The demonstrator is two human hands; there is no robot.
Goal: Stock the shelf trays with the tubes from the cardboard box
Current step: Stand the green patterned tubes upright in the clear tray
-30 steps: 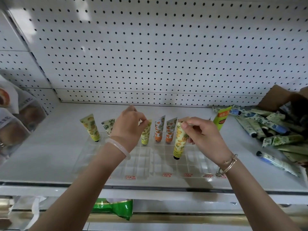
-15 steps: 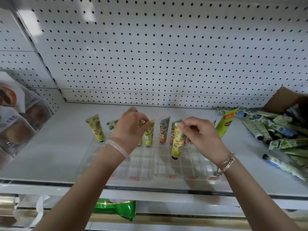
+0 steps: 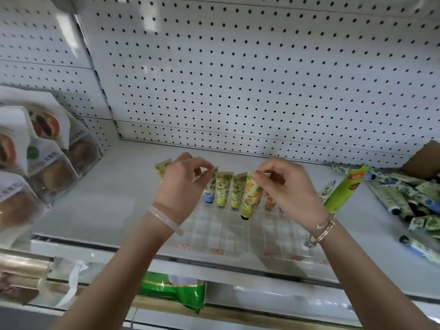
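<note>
A clear tray (image 3: 238, 232) with a grid of small cells sits on the white shelf. Several tubes stand cap-down in its back row. My right hand (image 3: 288, 186) pinches the flat top of a yellow orange-patterned tube (image 3: 251, 195), which stands cap-down in a cell just in front of that row. My left hand (image 3: 183, 186) pinches the top of a blue-capped tube (image 3: 210, 189) in the back row. Loose tubes (image 3: 402, 194) spill from a brown cardboard box (image 3: 421, 158) at the right.
A tall green tube (image 3: 342, 189) leans at the tray's right end. Packaged pastries (image 3: 45, 158) are stacked at the left on the shelf. A green packet (image 3: 176, 290) lies on the shelf below. White pegboard (image 3: 238, 79) backs the shelf.
The view shifted so everything sits further right and lower. My right hand has lowered the yellow tube a little toward the tray. My left hand stays at the back row's tube tops.
</note>
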